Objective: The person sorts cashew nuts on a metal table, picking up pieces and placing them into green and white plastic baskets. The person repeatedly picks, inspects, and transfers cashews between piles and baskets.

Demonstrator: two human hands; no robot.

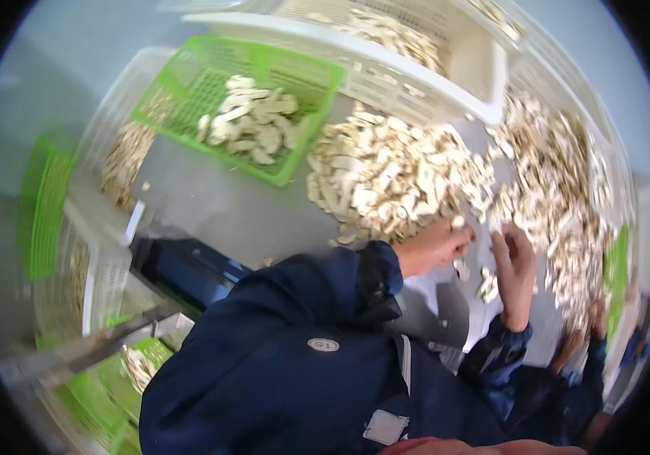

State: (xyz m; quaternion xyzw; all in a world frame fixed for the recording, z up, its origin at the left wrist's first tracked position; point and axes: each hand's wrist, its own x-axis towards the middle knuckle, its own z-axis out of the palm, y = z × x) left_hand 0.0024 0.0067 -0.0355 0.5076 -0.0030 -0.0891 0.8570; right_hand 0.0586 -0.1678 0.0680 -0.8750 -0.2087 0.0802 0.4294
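Observation:
Pale dried slices (399,170), perhaps mushroom, form a broad heap on the grey metal table (205,210). At the heap's near right edge, my left hand (439,245) has its fingers curled, with a pale slice at the fingertips. My right hand (515,264) is just to its right, thumb and fingers bent towards a whitish piece; blur hides whether it is gripped. Below and between the hands lie a few loose slices (488,285). Left of the heap, a green plastic basket (217,149) holds thicker, paler slices (257,119).
A white plastic crate (353,48) with slices stands behind the heap. More slices (558,187) spread along the right, where another person's hands (578,335) work. Crates and stacked green baskets (49,210) stand at left. A dark blue bin or box (188,273) is beside my left arm.

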